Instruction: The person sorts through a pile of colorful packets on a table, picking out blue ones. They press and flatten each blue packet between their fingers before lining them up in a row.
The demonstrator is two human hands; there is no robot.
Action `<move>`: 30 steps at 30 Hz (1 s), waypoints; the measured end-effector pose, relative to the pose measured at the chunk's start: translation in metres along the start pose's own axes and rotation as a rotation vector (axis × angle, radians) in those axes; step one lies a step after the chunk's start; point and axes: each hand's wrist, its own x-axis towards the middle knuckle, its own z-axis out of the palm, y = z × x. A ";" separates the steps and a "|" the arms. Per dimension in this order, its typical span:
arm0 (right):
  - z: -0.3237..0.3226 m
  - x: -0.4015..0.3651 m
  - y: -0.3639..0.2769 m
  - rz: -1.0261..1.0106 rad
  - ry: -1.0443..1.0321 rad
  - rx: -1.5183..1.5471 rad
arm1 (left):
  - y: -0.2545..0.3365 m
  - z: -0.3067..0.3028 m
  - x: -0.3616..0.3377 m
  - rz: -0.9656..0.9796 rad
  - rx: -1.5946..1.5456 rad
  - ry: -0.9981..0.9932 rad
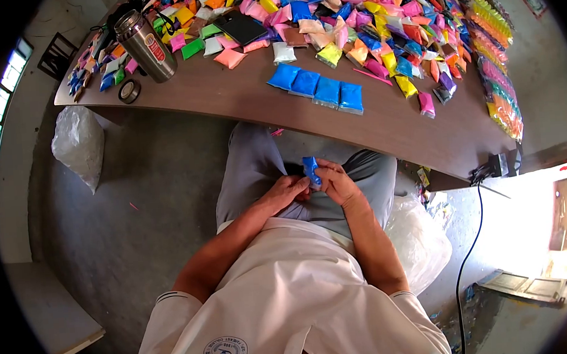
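Over my lap I hold a small blue packet (310, 167) upright, its clear lower end near my fingers. My right hand (337, 181) is closed on its right side, thumb and fingers pressed to it. At its lower left edge my left hand (291, 190) pinches it, though the fingertips are partly hidden. In front of me on the table, a row of several flat blue packets (316, 89) lies side by side. Behind the row spreads a large heap of small colourful packets (352, 23).
A steel flask (146, 48) stands open at the left, its lid (129, 91) beside it. A black phone (240, 28) rests on the packets. Plastic bags (79, 145) are on the floor on both sides. A black cable (470, 243) hangs from the brown table (220, 93) at right.
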 end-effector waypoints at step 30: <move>0.007 -0.003 -0.008 -0.070 0.233 -0.252 | -0.003 -0.001 0.002 -0.098 -0.168 0.107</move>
